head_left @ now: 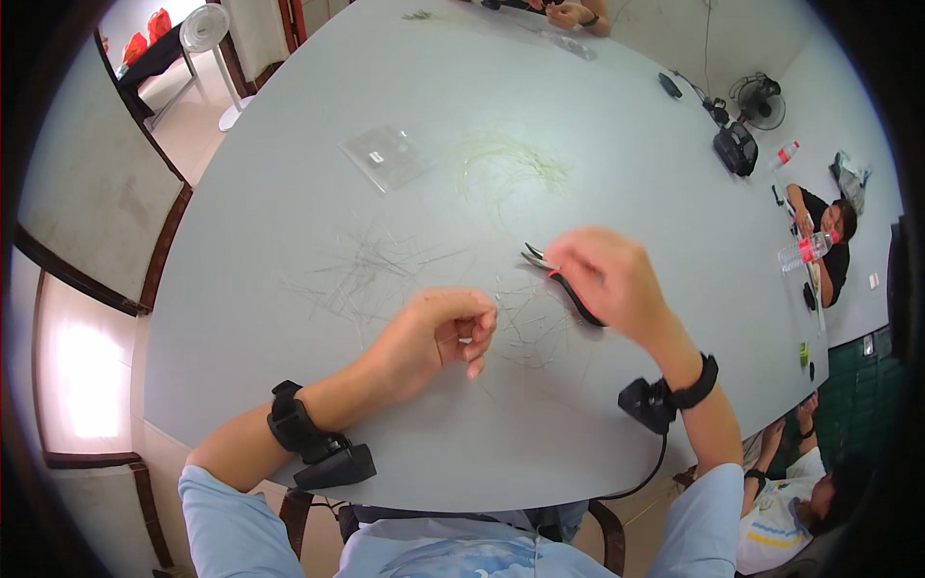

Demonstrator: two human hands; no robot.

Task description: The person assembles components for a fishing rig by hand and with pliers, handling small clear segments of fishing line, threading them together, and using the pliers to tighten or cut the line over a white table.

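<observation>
The right hand (609,279) is gripping a pair of small pliers (564,281), its fingers folded around the red-and-black handles while the slim metal nose is pointing left and slightly away, just clear of the knuckles. The pliers are hanging over the middle of the grey table (617,144), above a loose scatter of thin wire pieces (371,270) that are lying criss-crossed like pale needles on the surface. The left hand (445,332) is curling nearer the body, fingertips drawn together against the thumb; whether it is pinching a wire is too fine to tell. Farther off, a tangle of pale yellowish strands (506,164) is lying beside a clear plastic bag (383,156) to its left
</observation>
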